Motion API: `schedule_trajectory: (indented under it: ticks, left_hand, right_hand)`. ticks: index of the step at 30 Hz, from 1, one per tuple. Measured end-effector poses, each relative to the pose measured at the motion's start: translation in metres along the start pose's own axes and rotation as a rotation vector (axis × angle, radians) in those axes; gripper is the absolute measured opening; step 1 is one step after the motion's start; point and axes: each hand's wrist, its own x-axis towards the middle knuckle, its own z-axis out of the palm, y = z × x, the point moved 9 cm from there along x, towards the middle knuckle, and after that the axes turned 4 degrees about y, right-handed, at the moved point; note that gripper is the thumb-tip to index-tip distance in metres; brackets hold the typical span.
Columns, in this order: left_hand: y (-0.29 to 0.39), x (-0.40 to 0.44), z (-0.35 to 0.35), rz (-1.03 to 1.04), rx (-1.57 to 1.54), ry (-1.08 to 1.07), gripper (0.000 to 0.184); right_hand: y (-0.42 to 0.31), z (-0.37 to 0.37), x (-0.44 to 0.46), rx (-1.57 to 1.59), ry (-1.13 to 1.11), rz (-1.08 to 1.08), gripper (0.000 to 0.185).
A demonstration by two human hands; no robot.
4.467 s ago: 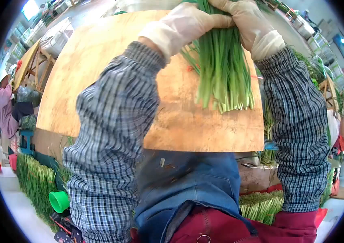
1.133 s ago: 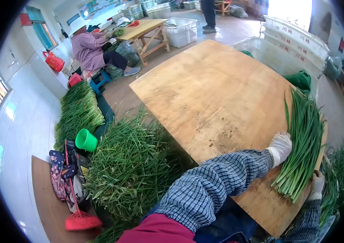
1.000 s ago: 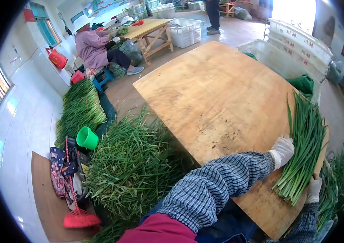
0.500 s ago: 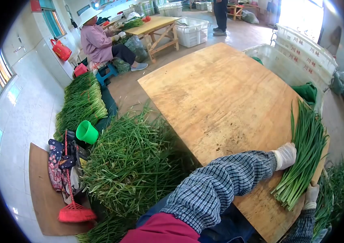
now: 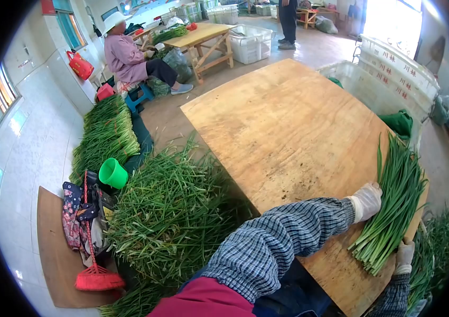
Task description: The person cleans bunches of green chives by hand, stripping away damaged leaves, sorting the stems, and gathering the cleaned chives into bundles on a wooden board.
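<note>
A bunch of garlic chives (image 5: 393, 195), long green leaves with paler cut ends toward me, lies along the right side of the wooden table (image 5: 288, 132). My left hand (image 5: 368, 202), in a thin whitish glove, is closed against the bunch's left side, its fingertips partly tucked at the leaves. On the other side, by the cut ends and the table's right edge, is my gloved right hand (image 5: 405, 255). It sits close to the stems, and its fingers are too small and partly hidden to make out.
Loose greens (image 5: 166, 211) are heaped left of the table, beside a green bucket (image 5: 113, 173) and a red broom (image 5: 99, 279). More greens (image 5: 438, 248) lie beyond the right edge. White crates (image 5: 393, 79) stand behind. A seated person (image 5: 127, 55) works at another table.
My left hand and the chives have shifted slightly left and toward me. My right hand stays by the cut ends, almost unmoved.
</note>
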Motion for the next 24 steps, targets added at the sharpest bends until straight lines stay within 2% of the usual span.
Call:
schedule_trajectory:
  ticks: [4, 6, 9, 11, 13, 15, 17, 18, 20, 23, 24]
  left_hand:
    - [-0.002, -0.017, -0.045, -0.148, -0.261, 0.183, 0.007]
    - [0.01, -0.034, -0.07, -0.17, -0.318, 0.169, 0.01]
    - [0.033, -0.076, -0.082, -0.247, -0.473, 0.136, 0.02]
    - [0.055, -0.111, -0.104, -0.173, -0.57, 0.283, 0.023]
    - [0.071, -0.137, -0.115, -0.182, -0.529, 0.296, 0.023]
    - [0.082, -0.156, -0.105, -0.2, -0.565, 0.213, 0.024]
    - [0.086, -0.166, -0.095, -0.226, -0.824, 0.096, 0.024]
    - [0.093, -0.17, -0.087, -0.228, -0.819, 0.031, 0.021]
    - [0.107, -0.178, -0.067, -0.245, -0.82, -0.102, 0.018]
    - [0.113, -0.19, -0.082, -0.276, -0.902, 0.041, 0.019]
    - [0.109, -0.194, -0.084, -0.347, -0.923, -0.071, 0.02]
  right_hand:
    - [0.014, -0.01, 0.001, -0.031, 0.013, 0.05, 0.026]
    - [0.018, -0.019, -0.004, 0.017, 0.034, 0.12, 0.027]
    - [0.022, -0.044, -0.018, 0.027, 0.198, 0.107, 0.03]
    - [0.005, -0.053, -0.038, 0.026, 0.231, 0.089, 0.03]
    - [0.002, -0.056, -0.059, 0.083, 0.286, 0.05, 0.028]
    - [-0.003, -0.047, -0.086, 0.217, 0.277, 0.127, 0.029]
    - [-0.018, -0.033, -0.121, 0.208, 0.377, 0.212, 0.03]
    - [-0.062, -0.023, -0.148, 0.245, 0.273, 0.132, 0.022]
    - [-0.066, -0.013, -0.168, 0.294, 0.296, 0.169, 0.025]
    - [-0.052, -0.006, -0.185, 0.329, 0.323, 0.178, 0.026]
    - [-0.046, -0.002, -0.189, 0.359, 0.326, 0.183, 0.026]
